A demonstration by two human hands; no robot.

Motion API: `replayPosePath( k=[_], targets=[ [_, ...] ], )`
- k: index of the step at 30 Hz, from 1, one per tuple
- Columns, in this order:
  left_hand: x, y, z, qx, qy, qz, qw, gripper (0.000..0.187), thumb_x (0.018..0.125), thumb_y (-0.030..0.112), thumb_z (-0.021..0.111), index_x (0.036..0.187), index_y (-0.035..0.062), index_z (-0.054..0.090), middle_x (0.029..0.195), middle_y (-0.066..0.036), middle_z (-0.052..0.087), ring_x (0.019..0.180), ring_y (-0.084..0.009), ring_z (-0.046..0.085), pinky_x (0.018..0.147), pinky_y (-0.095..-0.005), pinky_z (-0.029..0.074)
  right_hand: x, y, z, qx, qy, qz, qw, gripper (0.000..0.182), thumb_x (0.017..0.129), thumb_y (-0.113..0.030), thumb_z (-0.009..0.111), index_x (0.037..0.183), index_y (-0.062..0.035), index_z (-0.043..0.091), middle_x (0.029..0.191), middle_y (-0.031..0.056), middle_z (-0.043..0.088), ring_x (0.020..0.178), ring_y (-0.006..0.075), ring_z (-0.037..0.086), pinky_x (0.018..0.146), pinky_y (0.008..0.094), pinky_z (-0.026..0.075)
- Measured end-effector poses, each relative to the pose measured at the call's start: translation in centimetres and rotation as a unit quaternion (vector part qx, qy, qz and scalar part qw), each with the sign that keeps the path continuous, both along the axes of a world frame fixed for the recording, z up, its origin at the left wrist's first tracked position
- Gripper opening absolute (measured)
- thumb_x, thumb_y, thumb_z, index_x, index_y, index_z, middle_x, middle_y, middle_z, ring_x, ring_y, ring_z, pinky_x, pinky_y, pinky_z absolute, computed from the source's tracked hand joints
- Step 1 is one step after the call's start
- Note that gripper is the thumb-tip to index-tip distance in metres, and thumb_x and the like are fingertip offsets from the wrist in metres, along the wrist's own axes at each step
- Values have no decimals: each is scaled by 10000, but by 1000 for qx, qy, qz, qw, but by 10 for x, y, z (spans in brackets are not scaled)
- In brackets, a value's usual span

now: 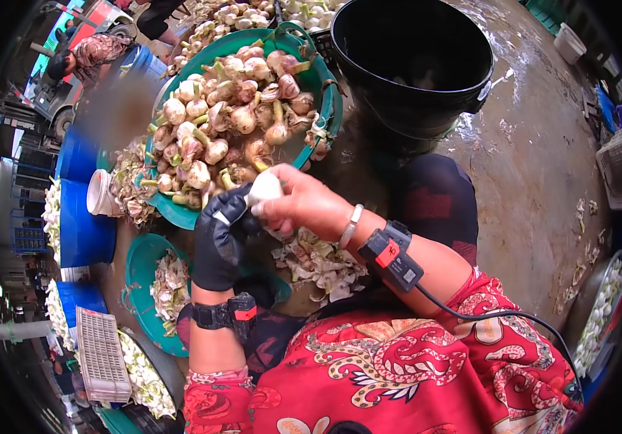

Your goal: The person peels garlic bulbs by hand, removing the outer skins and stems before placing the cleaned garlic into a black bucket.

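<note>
A peeled white garlic bulb is pinched between the thumb and fingers of my bare right hand. Pressed close to the bulb's left side is my left hand, in a black glove, with its fingers curled closed. A short pale strip shows at the gloved fingers; I cannot tell what it is. Just beyond both hands stands a teal tub heaped with unpeeled garlic bulbs, stems still on them. Loose garlic skins lie below my hands.
A large black bucket stands at the upper right of the tub. To the left are a green basin with skins, blue tubs and a plastic crate. Peeled garlic fills a basin at right. Another person bends at upper left.
</note>
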State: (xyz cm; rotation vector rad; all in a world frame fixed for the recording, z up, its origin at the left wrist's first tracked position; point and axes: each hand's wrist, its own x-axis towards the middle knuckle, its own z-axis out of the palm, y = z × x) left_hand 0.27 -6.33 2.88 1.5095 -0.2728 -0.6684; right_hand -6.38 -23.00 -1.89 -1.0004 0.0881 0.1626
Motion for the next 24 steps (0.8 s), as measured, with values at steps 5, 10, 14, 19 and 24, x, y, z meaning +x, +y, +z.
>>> replayPosePath(
  k=[5, 10, 14, 19, 24],
  targets=[
    [44, -32, 31, -35, -103, -13, 994, 352, 946, 117, 522, 1269, -23, 507, 902, -73, 622, 778, -115, 583, 742, -277, 500, 0, -75, 45, 259, -161, -261, 916, 440, 881, -283, 651, 1182, -13, 476, 1027, 142, 605, 862, 241, 651, 716, 317, 549],
    [100, -39, -26, 338, -518, -253, 744, 339, 771, 48, 593, 1083, 150, 679, 966, -131, 632, 918, -300, 611, 831, -388, 490, -6, -72, 24, 191, -44, -277, 941, 335, 889, -195, 623, 1151, -12, 522, 940, 100, 625, 762, 155, 635, 649, 262, 522],
    [114, -55, -52, 476, -540, -355, 597, 417, 741, 5, 566, 1059, 243, 693, 908, -133, 576, 881, -315, 579, 787, -384, 476, -1, -60, 13, 157, -14, -237, 959, 265, 885, -126, 625, 1122, -27, 560, 946, 84, 634, 762, 143, 641, 660, 249, 532],
    [138, -49, -50, 349, -516, -251, 741, 226, 758, 80, 645, 974, 129, 692, 939, -114, 620, 907, -283, 595, 806, -378, 481, 4, -58, 16, 130, 22, -238, 962, 244, 882, -117, 608, 1106, -28, 571, 947, 72, 632, 759, 133, 631, 668, 252, 524],
    [94, -9, 1, 110, -85, -57, 989, 203, 907, 197, 592, 1000, 17, 606, 864, -58, 640, 752, -147, 608, 695, -285, 503, 22, -16, -5, -86, -56, -176, 979, 542, 797, -68, 666, 1307, -71, 482, 1161, 94, 559, 1010, 147, 566, 822, 276, 500]
  ],
)
